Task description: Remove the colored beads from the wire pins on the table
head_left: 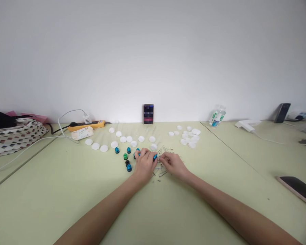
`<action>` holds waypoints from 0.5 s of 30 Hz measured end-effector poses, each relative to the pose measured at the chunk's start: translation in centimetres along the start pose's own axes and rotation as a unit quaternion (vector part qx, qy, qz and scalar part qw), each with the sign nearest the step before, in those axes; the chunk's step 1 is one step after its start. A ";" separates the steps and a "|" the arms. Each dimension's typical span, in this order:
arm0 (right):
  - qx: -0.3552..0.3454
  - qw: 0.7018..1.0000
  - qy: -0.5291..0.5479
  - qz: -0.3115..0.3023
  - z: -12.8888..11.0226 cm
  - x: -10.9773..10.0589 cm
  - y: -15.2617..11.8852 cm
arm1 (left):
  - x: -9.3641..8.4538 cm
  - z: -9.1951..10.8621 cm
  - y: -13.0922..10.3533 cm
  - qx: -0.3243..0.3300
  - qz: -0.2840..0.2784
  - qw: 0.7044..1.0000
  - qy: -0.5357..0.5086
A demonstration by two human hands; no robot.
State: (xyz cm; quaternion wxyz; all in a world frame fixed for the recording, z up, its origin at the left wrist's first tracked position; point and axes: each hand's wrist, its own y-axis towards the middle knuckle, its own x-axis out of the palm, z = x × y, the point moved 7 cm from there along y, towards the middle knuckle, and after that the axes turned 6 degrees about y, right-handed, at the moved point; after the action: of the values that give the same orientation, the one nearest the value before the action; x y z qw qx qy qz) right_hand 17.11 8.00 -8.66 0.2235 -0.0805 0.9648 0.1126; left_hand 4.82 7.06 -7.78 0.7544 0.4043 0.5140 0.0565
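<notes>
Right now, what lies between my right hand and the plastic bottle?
In the head view, mainly a cluster of white caps on the green table lies between your right hand and the bottle.

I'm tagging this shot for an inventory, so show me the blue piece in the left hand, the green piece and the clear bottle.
Blue piece [155, 157]: head view, on its exposed end.
Green piece [125, 156]: head view, middle of its body.
Clear bottle [216, 118]: head view, on its label.
</notes>
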 end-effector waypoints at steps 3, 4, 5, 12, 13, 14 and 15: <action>0.008 1.000 0.011 -0.002 0.0 0.0 0.0 | 0.0 0.0 0.0 0.002 -0.001 1.000 0.003; 0.026 0.999 0.045 -0.015 0.2 0.1 0.0 | 0.0 0.1 0.0 0.005 0.000 1.000 0.005; 0.049 0.995 0.083 -0.031 0.6 0.2 0.0 | 0.0 0.2 0.0 0.009 0.001 1.000 0.007; 0.188 0.956 0.216 -0.068 3.2 0.3 0.2 | -0.3 0.7 0.1 0.030 0.010 0.999 0.015; 0.196 0.953 0.221 -0.070 3.4 0.4 0.2 | -0.4 0.8 0.1 0.032 0.012 0.999 0.016; 0.203 0.950 0.226 -0.073 3.5 0.4 0.3 | -0.5 0.8 0.1 0.035 0.015 0.999 0.015; 0.208 0.947 0.231 -0.076 3.6 0.5 0.3 | -0.5 0.9 0.1 0.037 0.018 0.999 0.012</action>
State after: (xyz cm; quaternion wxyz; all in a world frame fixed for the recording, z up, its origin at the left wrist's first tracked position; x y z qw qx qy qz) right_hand 18.05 9.12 -11.95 0.0141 -0.1293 0.9830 -0.1299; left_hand 5.32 6.40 -7.17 0.7314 0.4408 0.5173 0.0561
